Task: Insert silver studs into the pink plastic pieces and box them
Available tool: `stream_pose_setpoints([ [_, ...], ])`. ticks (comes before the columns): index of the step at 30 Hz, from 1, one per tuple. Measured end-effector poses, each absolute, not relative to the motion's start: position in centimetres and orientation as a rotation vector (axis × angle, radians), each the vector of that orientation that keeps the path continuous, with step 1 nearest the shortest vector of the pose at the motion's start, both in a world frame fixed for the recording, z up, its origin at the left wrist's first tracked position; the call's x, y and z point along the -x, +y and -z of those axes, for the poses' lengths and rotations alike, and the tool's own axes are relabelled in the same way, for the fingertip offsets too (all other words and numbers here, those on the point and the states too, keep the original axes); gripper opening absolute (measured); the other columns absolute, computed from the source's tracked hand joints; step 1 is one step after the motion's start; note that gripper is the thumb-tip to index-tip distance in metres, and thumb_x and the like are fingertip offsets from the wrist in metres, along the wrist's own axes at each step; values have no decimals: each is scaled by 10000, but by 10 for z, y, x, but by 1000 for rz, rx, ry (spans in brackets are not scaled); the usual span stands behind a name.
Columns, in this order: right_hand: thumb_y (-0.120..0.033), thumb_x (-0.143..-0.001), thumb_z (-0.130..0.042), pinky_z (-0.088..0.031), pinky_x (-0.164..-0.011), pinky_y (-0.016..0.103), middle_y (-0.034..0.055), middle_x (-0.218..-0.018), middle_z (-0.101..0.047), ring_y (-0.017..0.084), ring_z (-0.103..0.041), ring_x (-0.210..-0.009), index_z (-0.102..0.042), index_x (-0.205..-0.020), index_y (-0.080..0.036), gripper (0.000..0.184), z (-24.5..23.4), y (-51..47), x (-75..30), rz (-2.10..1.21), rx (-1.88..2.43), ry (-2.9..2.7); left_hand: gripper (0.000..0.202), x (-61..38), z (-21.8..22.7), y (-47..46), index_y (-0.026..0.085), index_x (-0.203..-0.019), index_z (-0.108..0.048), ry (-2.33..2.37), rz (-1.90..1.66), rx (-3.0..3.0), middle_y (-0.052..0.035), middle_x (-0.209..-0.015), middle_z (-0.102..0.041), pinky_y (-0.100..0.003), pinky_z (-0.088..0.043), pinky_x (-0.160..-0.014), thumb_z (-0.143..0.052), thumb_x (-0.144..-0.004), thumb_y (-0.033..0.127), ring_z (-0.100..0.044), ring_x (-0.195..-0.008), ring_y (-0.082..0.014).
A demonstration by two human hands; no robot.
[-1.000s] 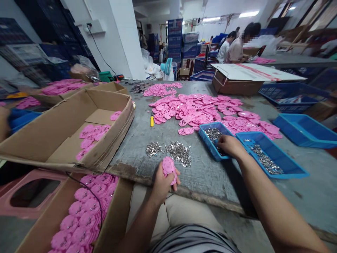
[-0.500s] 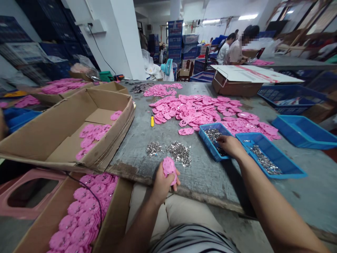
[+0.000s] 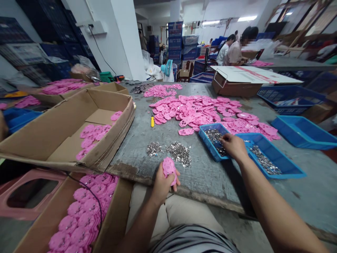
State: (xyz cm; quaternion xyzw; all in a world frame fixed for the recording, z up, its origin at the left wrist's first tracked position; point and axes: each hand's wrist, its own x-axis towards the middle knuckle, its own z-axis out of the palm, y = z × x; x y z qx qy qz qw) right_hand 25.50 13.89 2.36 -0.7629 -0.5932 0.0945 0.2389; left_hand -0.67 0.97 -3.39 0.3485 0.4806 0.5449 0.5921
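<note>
My left hand (image 3: pixel 162 184) is closed around a pink plastic piece (image 3: pixel 168 168) at the near edge of the grey table (image 3: pixel 200 175). Just beyond it lie two heaps of small silver metal parts (image 3: pixel 179 153). My right hand (image 3: pixel 232 144) reaches into a small blue tray (image 3: pixel 210 147) of the same silver parts, fingers curled down among them; what they pinch is hidden. A second blue tray (image 3: pixel 273 165) with metal parts sits right of it. A large spread of pink pieces (image 3: pixel 202 112) covers the table's middle.
An open cardboard box (image 3: pixel 65 130) with some pink pieces sits at left, another box (image 3: pixel 79 218) full of them below by my knee. A yellow-handled tool (image 3: pixel 152 121), a flat carton (image 3: pixel 237 84) and more blue trays (image 3: pixel 302 130) lie farther off. People sit at a far table.
My right hand has shifted slightly within the small blue tray, fingers working among the metal parts. My left hand holds the pink piece still.
</note>
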Motion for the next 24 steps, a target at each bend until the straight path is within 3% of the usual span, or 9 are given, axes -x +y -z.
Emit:
stream_pose_setpoints([
  [4, -318, -697, -634, -408, -582, 299, 26, -621, -652, 178, -550, -576, -628, -642, -211, 120, -18, 125, -250, -270, 1731, -1425, 305, 7, 36, 9, 190, -907, -440, 1111, -1282, -783, 25, -722, -627, -182, -377, -321, -616, -660, 228, -544, -441, -91],
  [7, -402, -716, -646, -437, -572, 294, 29, -651, -669, 171, -568, -579, -629, -664, -211, 199, -11, 101, -225, -474, 1416, -1550, 359, 6, 32, 7, 182, -918, -453, 1079, -1313, -729, 19, -727, -628, -178, -385, -325, -683, -659, 279, -562, -472, -97],
  [13, -324, -907, -562, -489, -667, 270, 41, -778, -683, 152, -640, -732, -618, -738, -205, 214, -5, 54, -159, -794, 858, -2084, 540, 0, 13, -1, 170, -904, -479, 996, -1287, -582, 24, -704, -600, -166, -383, -334, -819, -585, 444, -550, -486, -88],
  [18, -342, -939, -537, -491, -675, 264, 62, -837, -668, 143, -632, -774, -628, -770, -191, 245, -2, 48, -147, -783, 696, -2167, 611, -1, 5, -4, 159, -916, -512, 987, -1263, -507, 43, -667, -557, -164, -377, -322, -871, -507, 440, -536, -480, -86],
  [24, -421, -916, -558, -493, -684, 292, 52, -818, -645, 151, -627, -763, -658, -711, -208, 312, -6, 48, -151, -934, 701, -2106, 580, 1, 2, -4, 158, -907, -533, 931, -1230, -498, 36, -681, -553, -157, -375, -316, -877, -506, 397, -535, -493, -83],
])
